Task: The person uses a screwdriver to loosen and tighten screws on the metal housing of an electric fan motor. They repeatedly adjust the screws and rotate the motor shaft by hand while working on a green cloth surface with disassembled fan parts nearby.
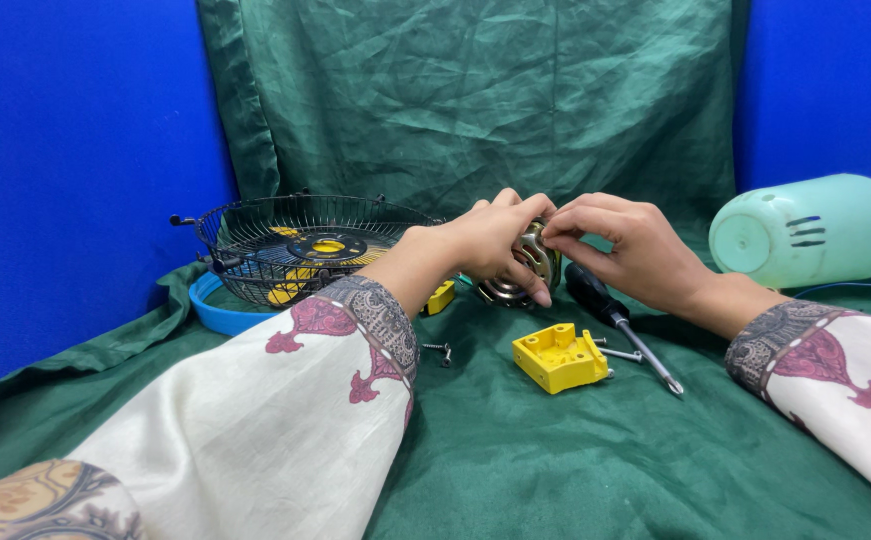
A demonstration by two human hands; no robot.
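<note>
Green cloth [555, 460] over table, blue walls behind. Wire fan guard [295, 245] left of fingers, yellow-centred hub inside, on blue ring [217, 312]. Mint motor housing [810, 230] far right. Left hand [480, 245], right hand [630, 250]: fingers pinched on metal motor core [533, 265]. Screwdriver [620, 325], yellow bracket [560, 358], screws [440, 350] below fingers.

fan motor [527, 268] | round, metallic | held upright above green cloth

You are working in a makeshift repair booth: blue partition walls [75, 150] are enclosing a green-draped worktop [555, 460].
</note>
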